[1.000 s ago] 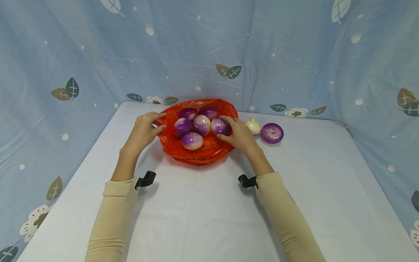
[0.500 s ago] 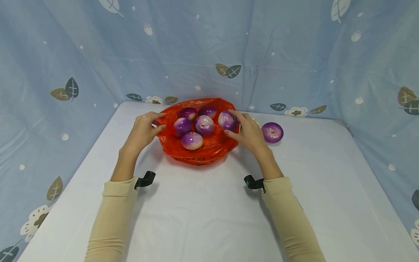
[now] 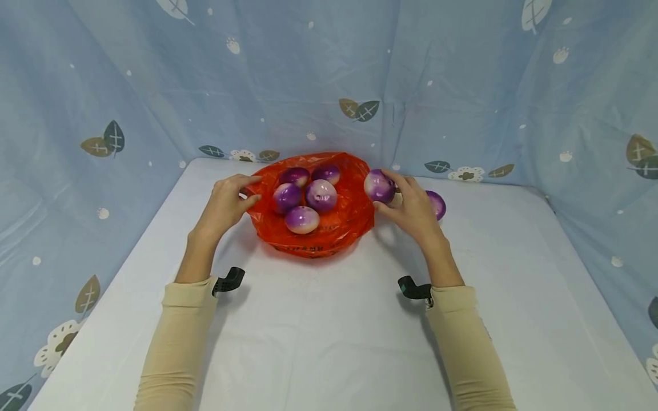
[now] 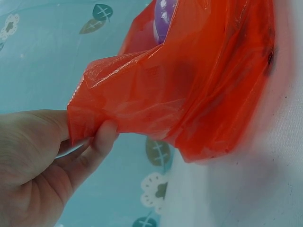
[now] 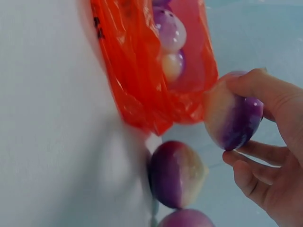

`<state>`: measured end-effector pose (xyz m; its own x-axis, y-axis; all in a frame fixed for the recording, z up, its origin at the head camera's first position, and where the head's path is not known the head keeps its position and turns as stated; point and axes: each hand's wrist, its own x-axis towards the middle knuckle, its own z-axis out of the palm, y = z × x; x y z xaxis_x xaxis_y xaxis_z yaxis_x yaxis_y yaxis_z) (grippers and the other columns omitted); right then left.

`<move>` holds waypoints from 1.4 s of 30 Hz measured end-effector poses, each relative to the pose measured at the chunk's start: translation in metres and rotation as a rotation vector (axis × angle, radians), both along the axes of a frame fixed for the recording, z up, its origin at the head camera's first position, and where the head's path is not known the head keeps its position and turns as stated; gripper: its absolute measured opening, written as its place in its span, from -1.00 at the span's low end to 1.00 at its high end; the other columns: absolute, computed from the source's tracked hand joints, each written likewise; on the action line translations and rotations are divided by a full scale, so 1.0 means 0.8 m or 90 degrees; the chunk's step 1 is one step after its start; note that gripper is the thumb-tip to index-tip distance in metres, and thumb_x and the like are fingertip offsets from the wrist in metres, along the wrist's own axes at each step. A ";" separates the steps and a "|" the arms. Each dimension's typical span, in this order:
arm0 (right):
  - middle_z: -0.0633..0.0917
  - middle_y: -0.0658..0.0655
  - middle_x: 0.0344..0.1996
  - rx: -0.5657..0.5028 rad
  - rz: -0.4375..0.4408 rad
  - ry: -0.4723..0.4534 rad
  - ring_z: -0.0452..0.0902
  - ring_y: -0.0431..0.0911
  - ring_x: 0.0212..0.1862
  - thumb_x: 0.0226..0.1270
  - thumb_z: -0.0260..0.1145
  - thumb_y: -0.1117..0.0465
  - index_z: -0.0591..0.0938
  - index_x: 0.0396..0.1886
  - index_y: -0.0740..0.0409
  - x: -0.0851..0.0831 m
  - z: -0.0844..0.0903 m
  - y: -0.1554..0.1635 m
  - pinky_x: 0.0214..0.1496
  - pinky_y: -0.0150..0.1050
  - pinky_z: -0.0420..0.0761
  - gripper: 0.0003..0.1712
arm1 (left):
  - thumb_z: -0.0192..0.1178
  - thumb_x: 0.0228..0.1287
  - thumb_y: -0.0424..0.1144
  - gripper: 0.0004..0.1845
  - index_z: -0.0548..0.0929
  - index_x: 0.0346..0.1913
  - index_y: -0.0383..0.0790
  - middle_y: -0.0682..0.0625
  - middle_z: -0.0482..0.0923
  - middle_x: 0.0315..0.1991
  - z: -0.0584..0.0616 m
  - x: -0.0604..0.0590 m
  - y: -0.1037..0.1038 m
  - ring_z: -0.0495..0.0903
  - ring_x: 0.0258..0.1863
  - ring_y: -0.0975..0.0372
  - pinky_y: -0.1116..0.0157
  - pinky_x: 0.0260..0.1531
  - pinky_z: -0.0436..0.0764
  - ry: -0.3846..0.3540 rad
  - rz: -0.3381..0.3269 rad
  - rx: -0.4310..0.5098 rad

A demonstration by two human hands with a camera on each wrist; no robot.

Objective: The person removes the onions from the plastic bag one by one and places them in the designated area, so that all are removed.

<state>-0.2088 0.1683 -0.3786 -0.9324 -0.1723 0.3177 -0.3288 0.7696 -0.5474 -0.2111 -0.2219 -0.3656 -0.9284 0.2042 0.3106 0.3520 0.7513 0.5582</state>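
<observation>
A red plastic bag (image 3: 349, 228) lies spread open toward the back of the table, with several purple-and-white onions (image 3: 302, 220) inside. My left hand (image 3: 224, 206) pinches the bag's left edge between thumb and fingers; in the left wrist view the thin red film (image 4: 137, 94) passes between them. Just off the bag's right rim, my right hand (image 3: 413, 211) grips one onion (image 3: 378, 186) by thumb and fingertips, raised above the table. The right wrist view shows that onion (image 5: 232, 113) close beside the bag's edge.
Two more onions sit on the table right of the bag, partly behind my right hand; the purple one (image 3: 437, 205) shows at its far side. A blue patterned curtain (image 3: 308, 74) hangs behind the white tabletop (image 3: 308, 331).
My right hand has moved right with the onion, from among the others in the bag to past its right rim. My left hand has kept its place on the bag's edge.
</observation>
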 end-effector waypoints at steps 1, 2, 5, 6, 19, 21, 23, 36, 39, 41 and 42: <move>0.52 0.30 0.20 -0.008 -0.002 0.002 0.49 0.20 0.20 0.14 0.49 0.02 0.37 0.42 -0.21 0.001 0.000 0.003 0.17 0.29 0.55 -0.17 | 0.29 0.24 -0.43 -0.57 0.60 0.19 -0.36 -0.30 0.63 0.05 0.000 0.000 0.000 0.70 -0.16 -0.05 0.01 -0.15 0.73 0.000 0.000 0.001; 0.52 0.30 0.19 -0.014 -0.004 0.005 0.51 0.20 0.16 0.14 0.49 0.03 0.37 0.43 -0.21 0.001 0.001 0.006 0.14 0.26 0.58 -0.16 | 0.29 0.24 -0.43 -0.57 0.60 0.19 -0.35 -0.30 0.63 0.05 0.000 0.000 0.000 0.70 -0.16 -0.05 0.01 -0.15 0.73 0.001 0.000 0.001; 0.53 0.30 0.18 -0.023 -0.016 0.011 0.54 0.15 0.04 0.14 0.50 0.02 0.36 0.43 -0.21 0.004 0.001 0.015 0.02 0.15 0.67 -0.15 | 0.30 0.23 -0.43 -0.57 0.60 0.19 -0.35 -0.29 0.63 0.05 0.000 -0.001 0.000 0.70 -0.16 -0.04 0.01 -0.16 0.73 0.001 0.001 0.002; 0.54 0.29 0.16 -0.022 -0.020 0.014 0.55 0.13 -0.03 0.14 0.50 0.01 0.37 0.43 -0.21 0.005 0.001 0.018 -0.03 0.10 0.68 -0.15 | 0.30 0.23 -0.43 -0.57 0.60 0.19 -0.35 -0.29 0.63 0.04 0.000 -0.001 0.000 0.70 -0.16 -0.04 0.01 -0.15 0.73 0.000 0.000 0.002; 0.54 0.29 0.19 -0.033 -0.049 0.027 0.54 0.22 0.13 0.12 0.51 0.04 0.41 0.40 -0.11 0.007 0.006 0.048 0.19 0.25 0.53 -0.17 | 0.31 0.23 -0.42 -0.56 0.60 0.19 -0.34 -0.29 0.63 0.05 -0.001 -0.001 -0.001 0.70 -0.15 -0.03 0.01 -0.15 0.73 -0.004 0.002 0.004; 0.53 0.30 0.21 -0.040 -0.049 0.022 0.55 0.22 0.12 0.13 0.50 0.05 0.40 0.41 -0.11 0.008 0.007 0.053 0.21 0.24 0.52 -0.18 | 0.30 0.23 -0.43 -0.56 0.60 0.19 -0.34 -0.29 0.63 0.05 -0.001 -0.001 -0.001 0.70 -0.15 -0.04 0.01 -0.15 0.73 -0.004 0.002 0.005; 0.51 0.31 0.22 -0.045 -0.051 0.016 0.54 0.24 0.14 0.15 0.49 0.06 0.38 0.42 -0.11 0.009 0.009 0.059 0.24 0.24 0.51 -0.17 | 0.30 0.23 -0.42 -0.56 0.60 0.19 -0.34 -0.28 0.63 0.04 0.000 -0.001 -0.001 0.70 -0.15 -0.03 0.01 -0.15 0.73 -0.003 0.001 0.006; 0.53 0.32 0.20 -0.052 -0.065 0.038 0.54 0.27 0.11 0.11 0.53 0.13 0.38 0.42 -0.05 0.016 0.014 0.089 0.23 0.33 0.42 -0.14 | 0.29 0.24 -0.43 -0.56 0.59 0.21 -0.34 -0.29 0.62 0.06 -0.001 -0.001 -0.003 0.69 -0.13 -0.05 0.00 -0.13 0.72 -0.014 0.002 0.006; 0.53 0.32 0.22 -0.052 -0.072 0.046 0.55 0.28 0.11 0.11 0.53 0.15 0.38 0.42 -0.01 0.017 0.015 0.095 0.24 0.32 0.43 -0.14 | 0.29 0.24 -0.43 -0.55 0.59 0.21 -0.33 -0.29 0.62 0.06 -0.001 -0.001 -0.003 0.69 -0.13 -0.05 0.00 -0.12 0.72 -0.016 0.003 0.005; 0.52 0.31 0.24 -0.055 -0.078 0.050 0.54 0.27 0.11 0.11 0.52 0.17 0.38 0.42 0.00 0.017 0.015 0.100 0.24 0.30 0.43 -0.15 | 0.29 0.24 -0.43 -0.55 0.59 0.21 -0.33 -0.29 0.62 0.06 0.000 -0.001 -0.002 0.69 -0.13 -0.05 0.00 -0.12 0.72 -0.017 0.003 0.004; 0.52 0.31 0.25 -0.056 -0.080 0.053 0.54 0.27 0.11 0.12 0.52 0.18 0.38 0.42 0.01 0.017 0.015 0.102 0.25 0.29 0.43 -0.15 | 0.29 0.24 -0.43 -0.55 0.59 0.21 -0.33 -0.29 0.62 0.06 0.000 -0.002 -0.002 0.69 -0.13 -0.05 0.00 -0.12 0.72 -0.017 0.003 0.005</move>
